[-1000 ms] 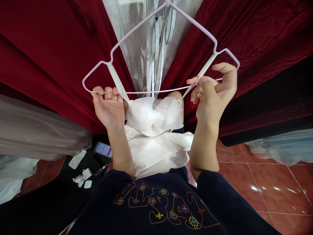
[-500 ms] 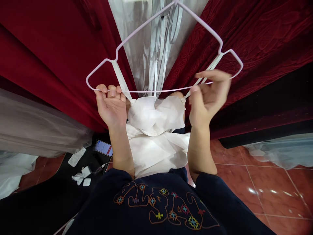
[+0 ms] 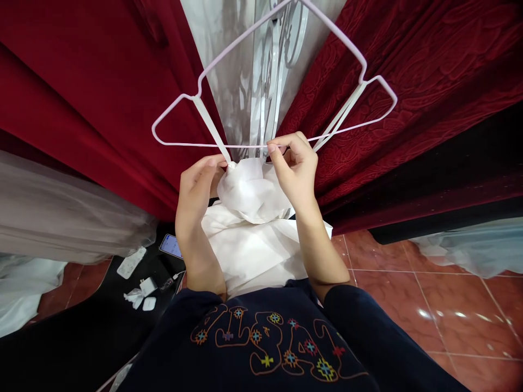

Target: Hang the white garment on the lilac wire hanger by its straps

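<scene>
A pale lilac clothes hanger (image 3: 335, 32) stretches across the upper middle, its top cut off by the frame edge. From its two notches hang the thin straps (image 3: 211, 126) of a white garment (image 3: 261, 245), whose ruffled top lies below the hanger and whose body spreads over my lap. My left hand (image 3: 194, 190) is closed, fingertips pinching the garment where the left strap joins it. Thumb and fingers of my right hand (image 3: 297, 171) are closed on the hanger's bottom bar, just right of its middle. The curled fingers partly hide the ruffle's right side.
Red curtains (image 3: 102, 81) hang on both sides, with a white metal frame (image 3: 267, 81) between them. At lower left a black surface (image 3: 73, 337) bears a phone (image 3: 170, 246), a white charger (image 3: 147, 286) and small white items. Red tiles (image 3: 392, 305) cover the floor at right.
My left hand has left the hanger's bar and moved to the left strap's base. My right hand has moved left from the right strap onto the bar. The hanger has tilted slightly.
</scene>
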Demonstrator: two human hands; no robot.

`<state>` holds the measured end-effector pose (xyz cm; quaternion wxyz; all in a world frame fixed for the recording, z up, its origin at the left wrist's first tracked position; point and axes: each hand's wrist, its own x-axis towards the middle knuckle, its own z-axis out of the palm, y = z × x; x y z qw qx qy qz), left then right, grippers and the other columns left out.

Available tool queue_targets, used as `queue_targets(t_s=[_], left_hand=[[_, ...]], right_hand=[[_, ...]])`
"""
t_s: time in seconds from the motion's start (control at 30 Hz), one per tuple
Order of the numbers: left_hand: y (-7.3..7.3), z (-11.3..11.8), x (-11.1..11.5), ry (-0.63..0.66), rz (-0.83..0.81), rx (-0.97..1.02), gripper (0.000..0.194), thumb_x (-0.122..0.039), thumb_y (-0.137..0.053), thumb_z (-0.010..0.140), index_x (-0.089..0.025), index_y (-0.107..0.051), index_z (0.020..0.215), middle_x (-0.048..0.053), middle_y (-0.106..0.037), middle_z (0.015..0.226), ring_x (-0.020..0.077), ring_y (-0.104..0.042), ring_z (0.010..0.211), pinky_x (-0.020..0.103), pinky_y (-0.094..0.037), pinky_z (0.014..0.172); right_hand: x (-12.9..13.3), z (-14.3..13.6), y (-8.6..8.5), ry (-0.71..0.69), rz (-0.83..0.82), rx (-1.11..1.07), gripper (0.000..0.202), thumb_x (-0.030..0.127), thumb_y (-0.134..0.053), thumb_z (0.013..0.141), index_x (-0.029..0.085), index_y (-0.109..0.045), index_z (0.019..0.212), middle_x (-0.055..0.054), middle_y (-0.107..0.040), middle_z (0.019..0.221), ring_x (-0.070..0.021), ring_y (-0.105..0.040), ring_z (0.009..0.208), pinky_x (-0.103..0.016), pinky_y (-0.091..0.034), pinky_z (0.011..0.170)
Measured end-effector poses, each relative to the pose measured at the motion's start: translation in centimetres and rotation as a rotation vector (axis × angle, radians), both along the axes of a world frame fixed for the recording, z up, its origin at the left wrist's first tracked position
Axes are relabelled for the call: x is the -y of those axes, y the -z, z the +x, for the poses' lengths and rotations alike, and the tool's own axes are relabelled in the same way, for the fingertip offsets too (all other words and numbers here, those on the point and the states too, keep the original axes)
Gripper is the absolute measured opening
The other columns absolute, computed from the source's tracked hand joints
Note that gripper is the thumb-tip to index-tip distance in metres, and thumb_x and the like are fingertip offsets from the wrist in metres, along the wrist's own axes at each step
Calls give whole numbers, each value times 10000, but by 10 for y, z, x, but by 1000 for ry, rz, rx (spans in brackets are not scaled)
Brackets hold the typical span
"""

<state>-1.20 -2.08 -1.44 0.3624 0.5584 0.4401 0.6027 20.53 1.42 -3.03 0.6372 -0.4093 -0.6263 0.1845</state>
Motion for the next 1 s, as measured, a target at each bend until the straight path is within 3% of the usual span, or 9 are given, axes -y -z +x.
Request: queue_targets(t_s=[0.1,0.2,0.43,0.53,0.6,0.67,0.77,0.9,1.0], left_hand=[[-8,2,3,21,-13,-5,402,-596,-754,1019,-217,-881,1056,47,-708,809,196,-652,757,312,-523,649],[-15,7,3,113,-99,92,398,-601,-788,988,-212,-844,1045,2,-538,646,140,-464,547,281,-346,470],[-42,4,25,314,-80,150,462,-624,-708,1039,-186,-843,982,-54,-318,495,100,-202,425,274,-177,413],[-53,-4,28,346,-24,274,449,-620,-701,1026,-195,-835,1084,-76,-263,478,104,-136,392,292,-185,394],[-57,-11,23,297,25,387,606,-736,-640,1009,-188,-811,1201,-87,-194,493,128,-133,386,337,-267,396],[-57,-19,15,183,88,483,817,-899,-531,972,-190,-778,1297,-72,-166,520,175,-249,422,386,-374,464],[-49,-31,8,48,213,549,898,-983,-436,948,-252,-745,1368,-27,-276,550,211,-470,560,386,-430,562],[-28,-42,8,-178,293,534,430,-512,-493,1138,-259,-824,1246,-25,-556,672,109,-495,562,309,-372,519],[-17,-38,10,-313,150,405,366,-289,-498,1117,-235,-861,1112,-11,-698,762,82,-576,597,257,-380,534]], right_hand=[[0,3,0,-5,1,25,302,511,-669,1055,254,-774,935,-1,-562,822,-126,-532,802,-307,-358,673],[2,5,-1,4,-8,33,310,524,-668,1054,256,-777,945,2,-562,825,-123,-527,793,-309,-352,671],[5,9,-1,-17,-19,8,302,529,-692,1039,258,-788,947,5,-537,826,-103,-464,737,-300,-295,628],[7,9,-1,-39,-28,-5,307,536,-695,1037,255,-784,956,8,-545,839,-86,-435,697,-293,-269,607],[9,9,-2,-47,-45,-11,324,558,-692,1033,255,-779,957,8,-555,846,-81,-413,672,-289,-262,593],[10,10,-2,-43,-56,-13,334,571,-691,1029,258,-777,950,7,-566,852,-82,-405,663,-287,-267,587],[10,13,-3,-38,-39,-3,317,558,-692,1031,267,-787,950,5,-576,844,-90,-427,678,-289,-285,595],[9,16,-1,-66,-9,1,288,527,-686,1044,271,-793,966,0,-600,851,-105,-506,741,-300,-314,615],[8,11,-1,-90,-13,-11,293,532,-683,1045,270,-793,973,-2,-616,866,-108,-527,759,-304,-347,632]])
